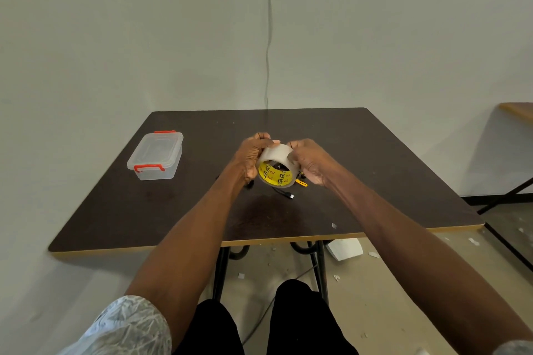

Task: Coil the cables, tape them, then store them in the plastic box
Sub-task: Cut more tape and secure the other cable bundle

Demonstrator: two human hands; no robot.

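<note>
A roll of clear tape [275,157] with a yellow printed core is held above the middle of the dark table [375,181]. My left hand [250,157] grips its left side and my right hand [310,163] grips its right side, fingers curled over the top edge. Below the roll lies a black cable [285,193] with a small plug at its end, mostly hidden by my hands and the roll. A yellow strap [302,183] pokes out beside it. The clear plastic box [155,155] with red latches stands shut at the table's left.
The wall stands right behind the table, with a thin cord [269,37] hanging down it from a socket. Another table [516,111] is at the right. Bits of paper litter the floor under the near edge, and a small scrap [334,225] lies on the table.
</note>
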